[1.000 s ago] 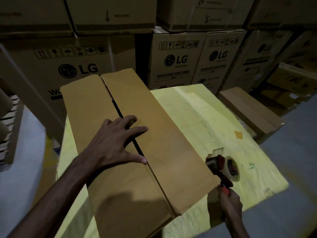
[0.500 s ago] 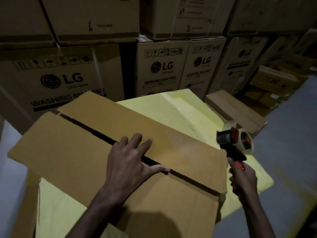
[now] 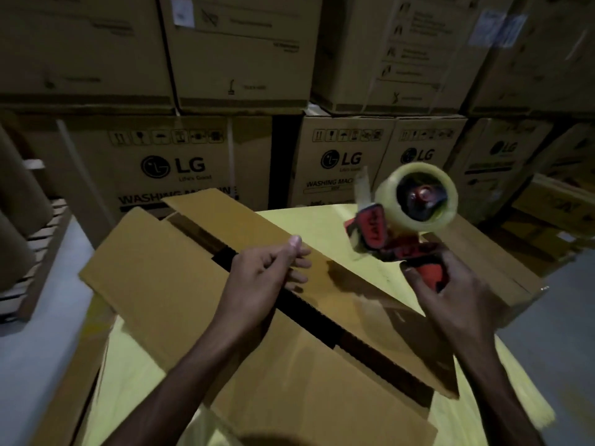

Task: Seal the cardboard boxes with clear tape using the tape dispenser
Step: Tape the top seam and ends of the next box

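A long brown cardboard box (image 3: 180, 284) lies across the yellow table (image 3: 309, 220). Its two top flaps leave a dark open seam (image 3: 306, 313) between them. My left hand (image 3: 264, 278) hovers over the seam near the box's middle, fingers half bent and thumb raised, holding nothing. My right hand (image 3: 457, 297) grips the red handle of the tape dispenser (image 3: 370, 230), which is lifted above the box's far right side. Its clear tape roll (image 3: 418, 194) faces me, and a loose tape end sticks up at the front.
Large printed cartons (image 3: 174, 165) are stacked high behind the table. A second flat brown box (image 3: 502, 268) lies at the table's right side. Cardboard tubes on a pallet (image 3: 19, 201) stand at the left. Grey floor shows on both sides.
My left hand has lifted off the flaps and its fingers have bent. My right hand has raised the dispenser higher and toward the box. The flap gap looks wider.
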`<state>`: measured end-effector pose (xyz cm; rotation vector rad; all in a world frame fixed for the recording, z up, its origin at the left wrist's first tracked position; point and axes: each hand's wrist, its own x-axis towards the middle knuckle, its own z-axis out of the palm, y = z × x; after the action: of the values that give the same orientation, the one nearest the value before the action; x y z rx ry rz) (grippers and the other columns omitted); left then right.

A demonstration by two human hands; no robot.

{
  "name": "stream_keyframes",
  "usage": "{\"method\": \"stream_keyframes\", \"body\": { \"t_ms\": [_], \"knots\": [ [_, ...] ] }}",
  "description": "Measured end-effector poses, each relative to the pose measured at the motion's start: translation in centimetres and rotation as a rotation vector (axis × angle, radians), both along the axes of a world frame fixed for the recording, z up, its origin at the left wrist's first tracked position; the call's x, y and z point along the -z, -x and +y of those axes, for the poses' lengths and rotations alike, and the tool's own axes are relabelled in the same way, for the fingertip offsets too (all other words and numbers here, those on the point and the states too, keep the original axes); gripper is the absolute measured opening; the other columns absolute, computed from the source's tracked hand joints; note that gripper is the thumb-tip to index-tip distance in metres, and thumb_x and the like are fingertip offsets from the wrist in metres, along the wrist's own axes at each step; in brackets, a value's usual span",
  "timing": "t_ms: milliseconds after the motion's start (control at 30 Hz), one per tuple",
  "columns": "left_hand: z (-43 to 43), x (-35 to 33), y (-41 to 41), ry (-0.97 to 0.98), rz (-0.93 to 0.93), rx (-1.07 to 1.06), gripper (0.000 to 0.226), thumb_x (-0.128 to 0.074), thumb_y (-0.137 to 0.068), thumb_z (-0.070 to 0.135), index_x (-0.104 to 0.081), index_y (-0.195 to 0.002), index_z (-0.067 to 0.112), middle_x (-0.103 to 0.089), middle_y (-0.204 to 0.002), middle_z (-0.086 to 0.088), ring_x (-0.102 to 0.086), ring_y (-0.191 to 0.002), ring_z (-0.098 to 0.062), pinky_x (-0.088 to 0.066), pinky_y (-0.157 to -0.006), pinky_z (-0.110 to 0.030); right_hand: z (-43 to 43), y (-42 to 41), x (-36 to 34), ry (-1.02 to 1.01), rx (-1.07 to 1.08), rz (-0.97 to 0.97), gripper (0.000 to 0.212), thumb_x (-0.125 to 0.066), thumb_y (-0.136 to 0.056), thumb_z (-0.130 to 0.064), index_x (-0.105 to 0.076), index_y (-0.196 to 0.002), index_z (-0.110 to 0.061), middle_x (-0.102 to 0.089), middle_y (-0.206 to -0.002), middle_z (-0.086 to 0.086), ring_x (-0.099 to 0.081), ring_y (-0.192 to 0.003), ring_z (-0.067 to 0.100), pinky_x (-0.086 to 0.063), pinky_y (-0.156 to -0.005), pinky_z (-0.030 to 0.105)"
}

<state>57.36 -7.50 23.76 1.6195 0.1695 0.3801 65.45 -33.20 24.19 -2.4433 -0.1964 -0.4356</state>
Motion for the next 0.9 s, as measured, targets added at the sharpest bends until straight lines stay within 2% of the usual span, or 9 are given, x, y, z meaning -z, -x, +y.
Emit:
{"method": "stream_keyframes", "body": {
  "t_ms": [67,200,267,400,600,667,767,833,900],
  "knots": [
    [0.3,-1.1,-0.1,0.002,0.038,-0.059,0.052,-0.053,-0.099,0.056,-0.077,-0.115,0.013,-0.08,-0.097,-0.005,-0.077,-0.089,-0.021,-0.063,-0.084,-0.043,2.2,0.8,-1.1,0.099,-0.084,-0.041,0.043,-0.065,-0.086,-0.055,-0.059,-0.118,-0.027,-0.061,-0.091,-0.006,-0.061,-0.084,0.02,-0.055,-0.074,0.041],
    [2.4,-1.7,0.1,0.398,0.302,-0.033,0.067,-0.052,-0.098,0.061,-0.066,-0.131,0.004,-0.075,-0.115,-0.02,-0.076,-0.1,-0.027,-0.064,-0.083,-0.037,5.9,2.2,-2.0,0.258,-0.174,-0.174,0.041,-0.066,-0.085,-0.057,-0.055,-0.114,-0.03,-0.058,-0.086,-0.009,-0.064,-0.081,0.024,-0.056,-0.068,0.043],
    [3.4,-1.4,1.0,0.615,0.343,-0.001,0.064,-0.053,-0.101,0.055,-0.063,-0.131,0.0,-0.074,-0.117,-0.022,-0.075,-0.103,-0.029,-0.064,-0.08,-0.036,7.1,2.7,-2.2,0.28,-0.213,-0.244,0.041,-0.07,-0.085,-0.052,-0.057,-0.114,-0.027,-0.061,-0.086,-0.005,-0.065,-0.079,0.026,-0.053,-0.064,0.04],
    [4.2,-0.8,2.7,0.952,0.281,-0.055,0.041,-0.061,-0.102,0.034,-0.066,-0.119,-0.003,-0.076,-0.107,-0.021,-0.076,-0.093,-0.026,-0.06,-0.091,-0.037,8.9,3.1,-2.5,0.257,-0.262,-0.334,0.039,-0.072,-0.082,-0.046,-0.062,-0.112,-0.022,-0.068,-0.086,0.001,-0.066,-0.074,0.032,-0.042,-0.061,0.033],
    [5.2,-0.4,3.9,1.142,0.215,-0.183,0.017,-0.051,-0.102,0.001,-0.067,-0.099,-0.006,-0.077,-0.087,-0.021,-0.077,-0.069,-0.025,-0.063,-0.063,-0.027,11.3,3.2,-3.1,0.2,-0.357,-0.388,0.036,-0.071,-0.082,-0.044,-0.062,-0.11,-0.022,-0.069,-0.085,0.002,-0.066,-0.074,0.033,-0.053,-0.06,0.042],
    [5.5,-0.3,4.0,1.179,0.208,-0.197,0.011,-0.059,-0.095,0.0,-0.067,-0.097,-0.005,-0.076,-0.087,-0.021,-0.077,-0.07,-0.026,-0.064,-0.061,-0.029,11.8,3.0,-3.4,0.199,-0.37,-0.401,0.037,-0.072,-0.082,-0.042,-0.063,-0.111,-0.022,-0.069,-0.087,0.002,-0.066,-0.075,0.033,-0.053,-0.06,0.041],
    [5.8,-0.4,4.2,1.18,0.229,-0.192,0.028,-0.076,-0.071,0.012,-0.07,-0.096,0.001,-0.076,-0.089,-0.016,-0.074,-0.078,-0.025,-0.062,-0.057,-0.028,12.2,2.8,-3.6,0.211,-0.393,-0.415,0.038,-0.075,-0.082,-0.039,-0.064,-0.112,-0.02,-0.07,-0.087,0.002,-0.066,-0.074,0.032,-0.05,-0.06,0.037],
    [5.8,-0.3,4.0,1.173,0.251,-0.209,0.01,-0.073,-0.081,0.01,-0.066,-0.086,0.005,-0.075,-0.083,-0.012,-0.069,-0.078,-0.023,-0.058,-0.051,-0.024,12.3,2.8,-3.7,0.216,-0.401,-0.431,0.038,-0.076,-0.081,-0.037,-0.064,-0.113,-0.02,-0.07,-0.087,0.002,-0.066,-0.074,0.032,-0.05,-0.059,0.037],
    [5.7,-0.1,3.9,1.173,0.273,-0.22,0.019,-0.065,-0.094,0.01,-0.06,-0.076,0.008,-0.073,-0.075,-0.01,-0.067,-0.073,-0.022,-0.056,-0.048,-0.021,12.4,2.7,-3.7,0.222,-0.41,-0.453,0.039,-0.077,-0.082,-0.037,-0.064,-0.114,-0.02,-0.07,-0.089,0.001,-0.067,-0.075,0.033,-0.051,-0.058,0.039]
  ]
}}
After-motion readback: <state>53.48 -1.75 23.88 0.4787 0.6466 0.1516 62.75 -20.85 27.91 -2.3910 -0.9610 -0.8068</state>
